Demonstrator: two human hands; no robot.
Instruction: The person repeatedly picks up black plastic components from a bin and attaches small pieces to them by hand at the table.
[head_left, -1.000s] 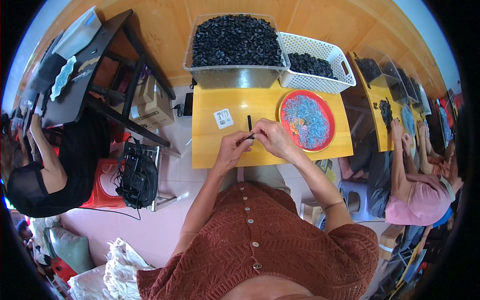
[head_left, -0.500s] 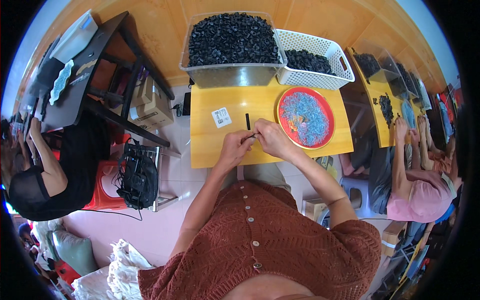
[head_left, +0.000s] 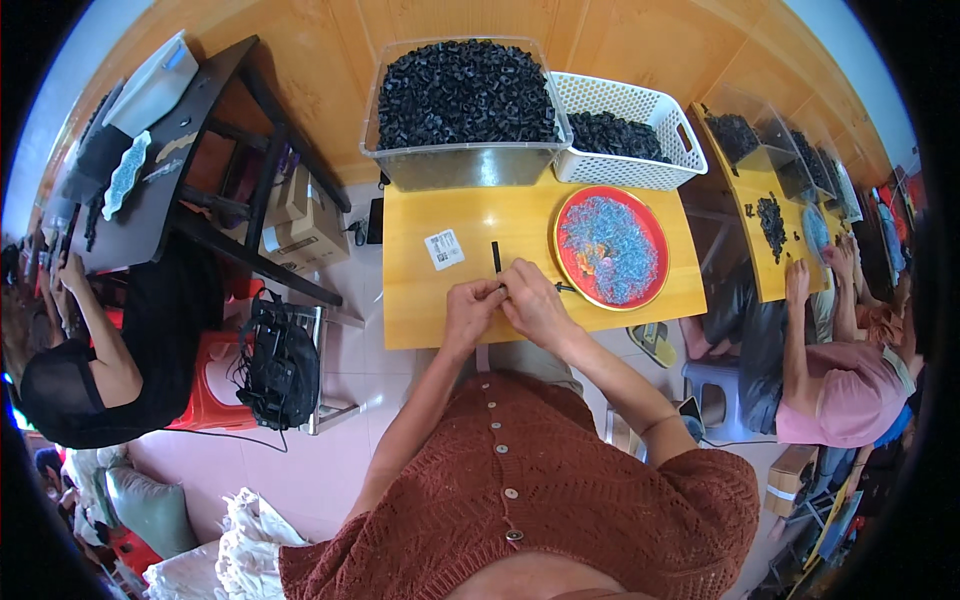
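Yellow wood floor, dark desk at left, pinkish tiles.

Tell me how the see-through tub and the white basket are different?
The clear tub has smooth, solid walls; the white basket has walls full of little holes. The clear tub is bigger and heaped to its top; the white basket is only partly filled. Both sit at the far edge of the yellow table and hold small black pieces.

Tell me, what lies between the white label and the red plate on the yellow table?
In the head view, a thin black stick lies between the white label and red plate, above both hands.
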